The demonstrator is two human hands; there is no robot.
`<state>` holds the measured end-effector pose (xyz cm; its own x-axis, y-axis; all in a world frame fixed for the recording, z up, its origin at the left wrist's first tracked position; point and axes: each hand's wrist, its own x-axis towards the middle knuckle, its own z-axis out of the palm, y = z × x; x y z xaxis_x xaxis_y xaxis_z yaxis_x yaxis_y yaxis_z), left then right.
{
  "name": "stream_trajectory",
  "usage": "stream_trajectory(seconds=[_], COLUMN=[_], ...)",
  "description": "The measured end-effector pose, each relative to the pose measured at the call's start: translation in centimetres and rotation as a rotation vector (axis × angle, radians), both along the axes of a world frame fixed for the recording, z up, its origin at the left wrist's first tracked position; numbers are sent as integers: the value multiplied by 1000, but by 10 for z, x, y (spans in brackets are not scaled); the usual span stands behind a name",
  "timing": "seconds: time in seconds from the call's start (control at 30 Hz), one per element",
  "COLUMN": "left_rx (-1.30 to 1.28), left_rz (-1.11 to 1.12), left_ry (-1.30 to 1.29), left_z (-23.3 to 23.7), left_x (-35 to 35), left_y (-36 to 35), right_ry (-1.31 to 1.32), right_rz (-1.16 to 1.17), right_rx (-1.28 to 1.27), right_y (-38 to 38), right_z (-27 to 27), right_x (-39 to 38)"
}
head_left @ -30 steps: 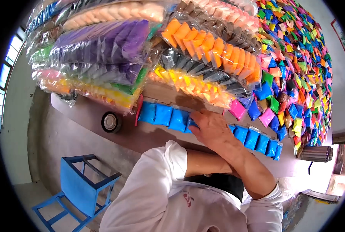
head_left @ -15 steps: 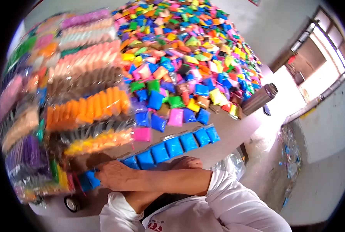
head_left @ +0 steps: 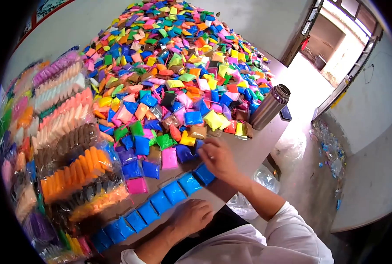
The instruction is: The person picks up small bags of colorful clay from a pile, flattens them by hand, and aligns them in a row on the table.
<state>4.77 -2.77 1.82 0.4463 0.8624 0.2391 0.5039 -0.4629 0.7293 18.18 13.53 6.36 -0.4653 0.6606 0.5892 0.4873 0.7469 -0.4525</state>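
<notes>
A strip of joined blue packets (head_left: pixel 161 202) lies slantwise on the table in front of me. My right hand (head_left: pixel 220 159) is over the strip's right end, its fingers bent and closed. They cover the last part of the strip, and what they grip, if anything, is hidden. Beside its fingertips lies a loose blue packet (head_left: pixel 185 153) at the pile's near edge. Just below the strip's middle is my left hand (head_left: pixel 193 216), with its fingers curled in. Nothing shows in it, though its palm side is hidden.
A large heap of colourful small packets (head_left: pixel 174 66) covers the far table. Clear bags of sorted packets, including orange ones (head_left: pixel 77 174), are stacked at left. A steel flask (head_left: pixel 270 107) stands by the right edge, next to a dark phone (head_left: pixel 285 113). Plastic bags (head_left: pixel 259 185) lie below.
My arms were crossed and are now uncrossed. My right hand has moved from the strip's left end to its right end. The view has turned left.
</notes>
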Motion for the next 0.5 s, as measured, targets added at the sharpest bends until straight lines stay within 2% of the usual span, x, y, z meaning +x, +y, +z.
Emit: stream_trajectory(seconds=[0.03, 0.1, 0.13, 0.2, 0.27, 0.33, 0.4, 0.5], left_rx=[-9, -47, -52, -58, -44, -33, -21, 0], left_rz=[12, 15, 14, 45, 97, 155, 166, -37], left_ry=[-17, -8, -1, -30, -62, -102, -42, -109], left_z=[2, 0, 1, 5, 5, 1, 0, 2], left_x=[1, 2, 2, 5, 14, 27, 44, 71], left_y=[0, 1, 3, 5, 9, 9, 9, 22], right_ry=[5, 91, 98, 152, 146, 331, 385, 435], right_rz=[0, -187, -188, -289, -279, -307, -282, -253], right_rx=[-5, -69, -74, -312, -281, -503, -512, -515], right_y=[8, 23, 27, 31, 33, 33, 33, 34], right_z=[-7, -25, -31, -46, -59, -67, -72, -76], right_x=[14, 38, 47, 65, 77, 82, 81, 83])
